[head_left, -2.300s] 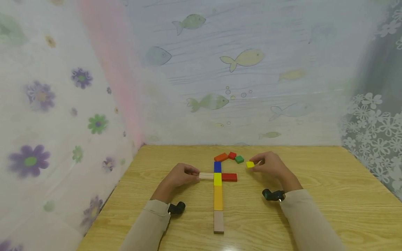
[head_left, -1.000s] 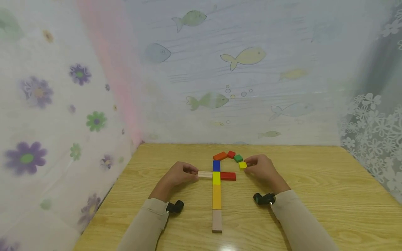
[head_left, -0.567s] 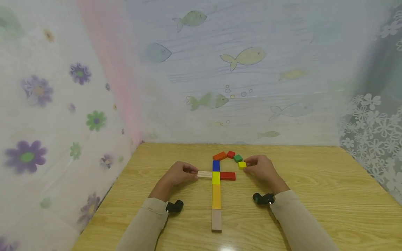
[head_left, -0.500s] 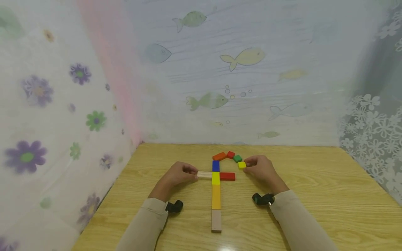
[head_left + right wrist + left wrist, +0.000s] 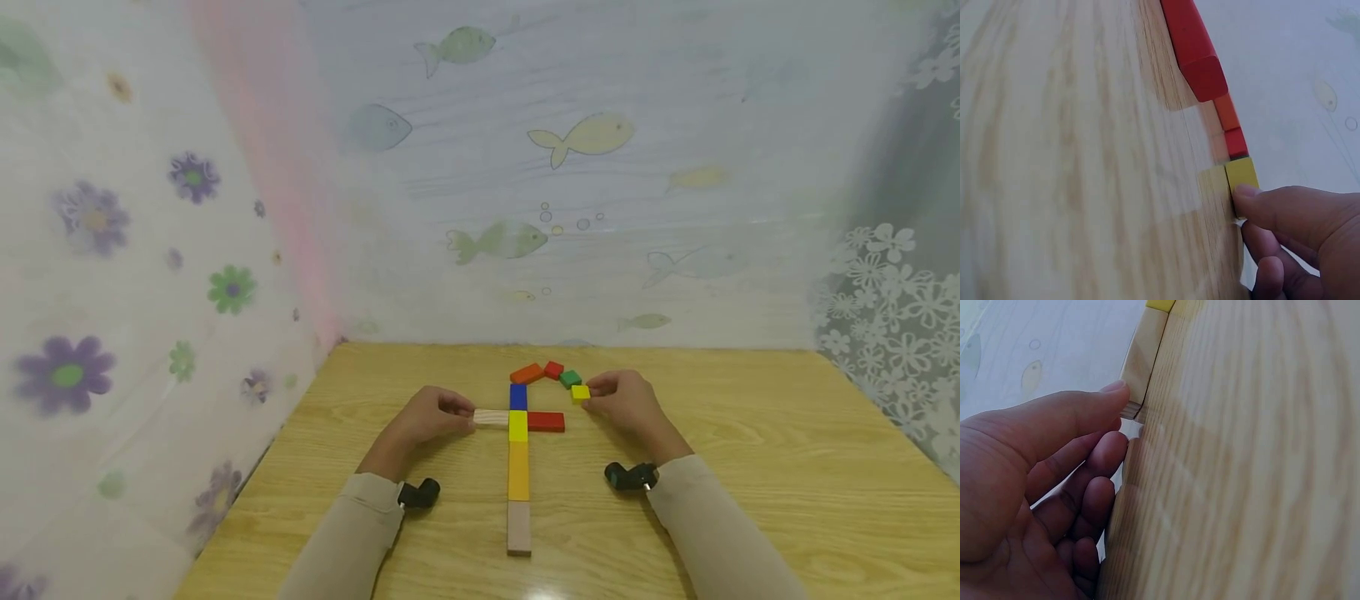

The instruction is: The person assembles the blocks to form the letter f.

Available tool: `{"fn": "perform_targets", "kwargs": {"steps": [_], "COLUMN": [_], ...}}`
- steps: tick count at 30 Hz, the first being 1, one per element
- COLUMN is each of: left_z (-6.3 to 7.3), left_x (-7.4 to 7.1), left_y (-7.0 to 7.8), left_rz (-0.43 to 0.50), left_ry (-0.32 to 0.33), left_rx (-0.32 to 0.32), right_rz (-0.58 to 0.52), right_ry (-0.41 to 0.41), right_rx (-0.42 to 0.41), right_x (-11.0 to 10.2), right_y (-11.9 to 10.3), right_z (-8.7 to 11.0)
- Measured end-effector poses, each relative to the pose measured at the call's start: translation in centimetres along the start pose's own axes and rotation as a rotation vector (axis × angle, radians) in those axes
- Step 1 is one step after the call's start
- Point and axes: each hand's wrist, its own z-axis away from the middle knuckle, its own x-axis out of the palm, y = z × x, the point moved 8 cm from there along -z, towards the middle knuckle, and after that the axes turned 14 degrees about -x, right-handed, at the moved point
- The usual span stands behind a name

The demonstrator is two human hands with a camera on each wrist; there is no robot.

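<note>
My left hand [image 5: 429, 417] pinches the outer end of a plain wooden block [image 5: 491, 418] between thumb and fingers; the left wrist view shows the thumb on that block's end [image 5: 1141, 359]. My right hand [image 5: 628, 407] pinches a small yellow block [image 5: 581, 394], its thumb on the near face in the right wrist view. That yellow block lies at the lower end of a curve with a green block [image 5: 571, 379], a small red block [image 5: 553, 369] and an orange block [image 5: 527, 373]. The plain block's inner end meets a yellow block [image 5: 518, 426] in a straight column.
Above that yellow block in the column is a blue block [image 5: 518, 397]; below come an orange-yellow block [image 5: 519, 471] and a pale brown block [image 5: 519, 527]. A long red block [image 5: 546, 422] extends right. The wooden table [image 5: 360, 550] meets a fish-patterned curtain [image 5: 480, 292] behind.
My right hand has moved left with the yellow block, bringing it from apart to right beside the green block; over the last second it is nearly still. My left hand keeps its place.
</note>
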Motion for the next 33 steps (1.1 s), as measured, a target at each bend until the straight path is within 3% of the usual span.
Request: {"fn": "perform_targets", "kwargs": {"steps": [33], "left_z": [0.06], "left_x": [0.02], "left_y": [0.14], "left_rz": [-0.007], "left_ry": [-0.007], "left_rx": [0.005], "right_rz": [0.000], "right_ry": [-0.001], "right_rx": [-0.006], "right_x": [-0.04], "right_y": [-0.23], "right_z": [-0.03]}}
